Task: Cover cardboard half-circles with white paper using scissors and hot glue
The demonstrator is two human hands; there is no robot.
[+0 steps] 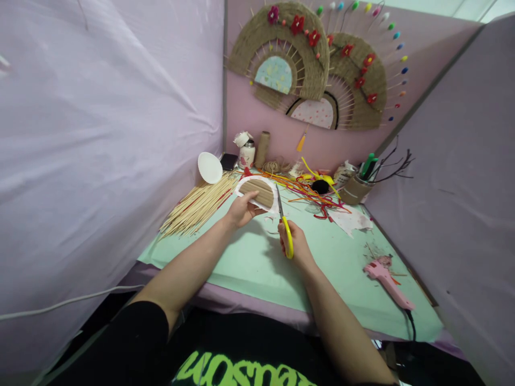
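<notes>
My left hand (243,210) grips a half-round cardboard piece (261,194) from below, its thumb lying on the brown face. White fabric or paper lines the cardboard's back and sticks out past its curved edge; which of the two I cannot tell. In my right hand (296,244) is a pair of yellow-handled scissors (288,236), blades pointing up and away from me. The blades are beside the right edge of the white border; whether they touch it is unclear. Small scraps lie on the table under the piece.
Thin wooden sticks (197,206) lie at left beside a white bowl (210,168). Coloured pipe cleaners (300,188) and a white scrap (351,220) are behind and right. A pink glue gun (388,284) rests at right. Twine-covered fans (298,32) hang on the back wall.
</notes>
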